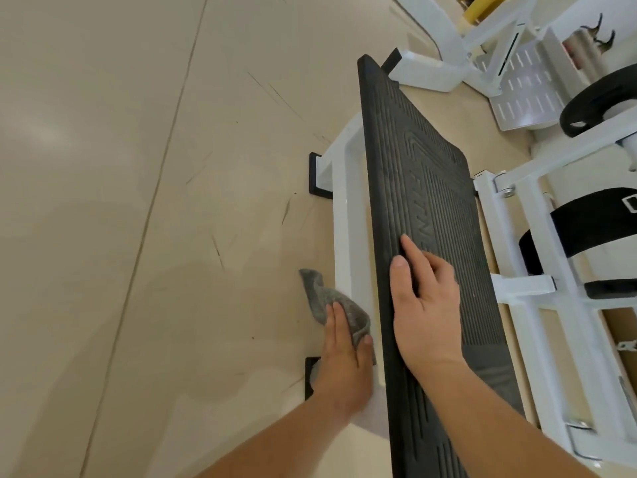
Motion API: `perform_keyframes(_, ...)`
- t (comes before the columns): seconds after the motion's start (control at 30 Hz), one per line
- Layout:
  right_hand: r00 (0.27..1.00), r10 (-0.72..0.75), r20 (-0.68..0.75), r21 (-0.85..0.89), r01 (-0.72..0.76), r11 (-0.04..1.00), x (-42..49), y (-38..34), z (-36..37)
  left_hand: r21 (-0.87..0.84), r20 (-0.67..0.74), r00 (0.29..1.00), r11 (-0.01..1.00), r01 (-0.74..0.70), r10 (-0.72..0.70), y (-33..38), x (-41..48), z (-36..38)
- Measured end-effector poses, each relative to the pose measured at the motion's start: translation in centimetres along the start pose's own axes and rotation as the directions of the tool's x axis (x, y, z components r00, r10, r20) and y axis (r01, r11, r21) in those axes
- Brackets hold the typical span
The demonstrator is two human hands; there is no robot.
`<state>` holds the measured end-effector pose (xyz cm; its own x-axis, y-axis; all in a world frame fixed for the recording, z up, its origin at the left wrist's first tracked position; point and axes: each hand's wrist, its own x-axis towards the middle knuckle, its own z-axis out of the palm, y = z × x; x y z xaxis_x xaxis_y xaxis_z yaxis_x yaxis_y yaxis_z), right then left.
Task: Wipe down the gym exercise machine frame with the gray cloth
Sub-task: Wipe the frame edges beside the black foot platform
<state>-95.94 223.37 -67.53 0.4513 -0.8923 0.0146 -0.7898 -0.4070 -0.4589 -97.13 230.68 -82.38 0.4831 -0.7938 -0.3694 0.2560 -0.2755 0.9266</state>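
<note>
The left hand [344, 350], fingers together and thumb hooked round a fold, presses the gray cloth [324, 298] on the white frame rail [344, 208] at lower centre. The rail runs lengthwise ahead of the fingertips toward upper centre. The black footplate [431, 174], under the flat, close-fingered right hand [427, 305], hems its right edge, and open floor [138, 201] lies left.

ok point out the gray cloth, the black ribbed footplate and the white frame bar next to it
gray cloth [319, 293]: head view, its loose bunched end
black ribbed footplate [434, 174]: head view, bare ribbed top face
white frame bar [348, 219]: head view, middle of its length
</note>
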Motion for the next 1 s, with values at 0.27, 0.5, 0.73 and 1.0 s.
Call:
perform_keyframes(0.27, 0.999, 0.043, -0.017, -0.047, -0.044, 0.998, -0.1, -0.7, 0.1, -0.13, -0.001, 1.0, 0.992, -0.004, 0.004, 2.6, 7.4, -2.3)
perform_keyframes(0.5, 0.999, 0.044, -0.013, -0.076, -0.045, 0.996, -0.2, -1.0, -0.1, -0.054, -0.02, 0.998, 0.997, 0.06, -0.061, 1.0, -0.1, 0.1)
perform_keyframes(0.73, 0.999, 0.037, -0.01, -0.039, -0.038, 0.999, -0.2, -0.6, 0.1, -0.13, 0.069, 0.997, 0.991, 0.033, -0.024, 3.3, 6.3, -3.0)
perform_keyframes(1.0, 0.999, 0.039, -0.011, 0.002, -0.039, 0.999, -0.3, -0.6, 0.1, -0.088, -0.001, 1.0, 0.996, 0.009, -0.009, 1.0, 0.8, -0.5)
